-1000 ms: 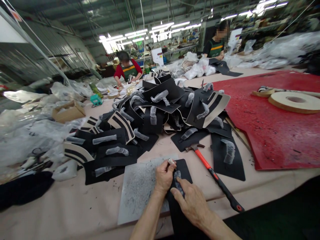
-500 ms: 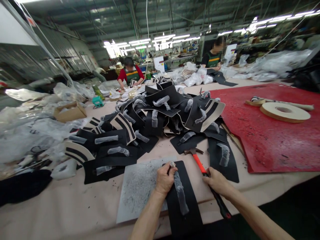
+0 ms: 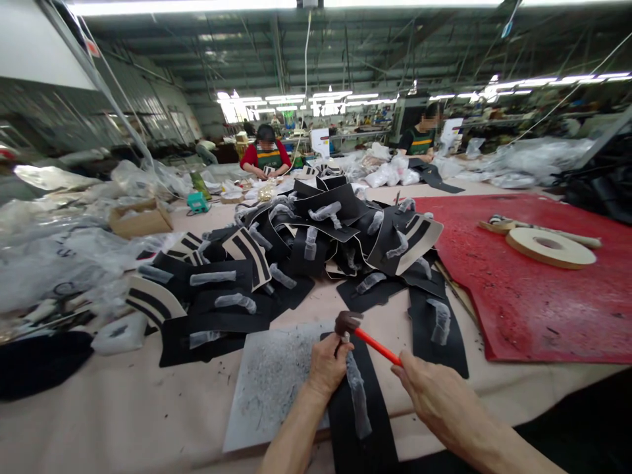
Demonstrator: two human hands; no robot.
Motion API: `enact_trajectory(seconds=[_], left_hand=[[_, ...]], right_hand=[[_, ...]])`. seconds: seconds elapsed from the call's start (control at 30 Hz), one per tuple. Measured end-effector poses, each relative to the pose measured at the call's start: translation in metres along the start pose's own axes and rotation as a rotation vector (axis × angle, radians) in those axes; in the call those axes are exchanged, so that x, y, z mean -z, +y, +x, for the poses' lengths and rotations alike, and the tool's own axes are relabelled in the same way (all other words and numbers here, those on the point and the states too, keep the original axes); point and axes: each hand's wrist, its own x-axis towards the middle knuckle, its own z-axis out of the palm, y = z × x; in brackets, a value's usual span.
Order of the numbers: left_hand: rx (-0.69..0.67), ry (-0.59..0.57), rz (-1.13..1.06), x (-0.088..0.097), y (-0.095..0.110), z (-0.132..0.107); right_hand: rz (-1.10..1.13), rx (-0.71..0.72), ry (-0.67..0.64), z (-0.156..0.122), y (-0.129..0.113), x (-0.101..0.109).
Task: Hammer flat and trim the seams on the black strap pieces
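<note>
In the head view, your table (image 3: 123,421) is covered in a pale pinkish cloth flecked with dark scraps, and a scuffed grey board (image 3: 269,378) lies on it just in front of you. Beyond it sits a heap of black panels (image 3: 323,197), many with film-wrapped strips, a few showing cream undersides with black bands. To your right a worn red sheet (image 3: 543,303) carries a cream roll of tape (image 3: 521,245); to your left are clear plastic bags (image 3: 59,257) and a cardboard box (image 3: 141,222). Across the table two co-workers in green aprons bend over their work, under long ceiling lights in a wide metal-roofed hall. The black panel (image 3: 376,415) before you is smooth and matt, partly over the board's right side, with a cloudy wrapped strip (image 3: 359,401) along it. Your left hand (image 3: 328,362) is closed around a small metal piece (image 3: 346,338) at its far end; your right hand (image 3: 429,388) grips the orange-handled hammer (image 3: 378,347), its head at that piece's top, though whether they touch is hard to tell
</note>
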Motion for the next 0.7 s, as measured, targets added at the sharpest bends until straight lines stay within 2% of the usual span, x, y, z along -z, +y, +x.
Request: enact_trajectory(seconds=[0.07, 0.17, 0.2, 0.23, 0.33, 0.37, 0.4, 0.53, 0.57, 0.6, 0.7], left_hand=[[0.009, -0.003, -0.014, 0.001, 0.001, 0.000], [-0.002, -0.002, -0.040, 0.003, 0.005, 0.001], [-0.004, 0.000, -0.033, 0.003, 0.005, 0.001], [-0.005, 0.002, -0.021, 0.003, 0.006, 0.001], [-0.005, -0.003, 0.005, 0.003, 0.005, 0.002], [-0.008, -0.003, 0.006, 0.002, 0.004, 0.002], [-0.011, -0.001, 0.004, 0.002, 0.004, 0.002], [-0.030, 0.012, -0.005, 0.001, 0.004, 0.001], [-0.027, 0.008, 0.001, 0.001, 0.004, 0.002], [-0.023, 0.001, 0.009, 0.001, 0.004, 0.002], [-0.009, -0.005, 0.045, 0.002, 0.004, 0.002]], right_hand=[[0.000, -0.007, 0.013, 0.004, -0.002, 0.006], [0.102, -0.110, 0.190, 0.003, -0.005, 0.007], [0.118, -0.133, 0.212, 0.001, -0.004, 0.005], [0.114, -0.145, 0.185, -0.001, -0.002, 0.003], [0.046, -0.118, -0.067, -0.005, 0.006, -0.001], [0.036, -0.114, -0.110, -0.004, 0.007, 0.002], [0.044, -0.115, -0.099, -0.002, 0.008, 0.005], [0.144, -0.204, 0.233, 0.003, 0.002, 0.015], [0.151, -0.207, 0.246, 0.001, 0.001, 0.013], [0.141, -0.193, 0.202, -0.002, 0.001, 0.009], [0.085, -0.160, -0.119, -0.013, 0.008, -0.007]])
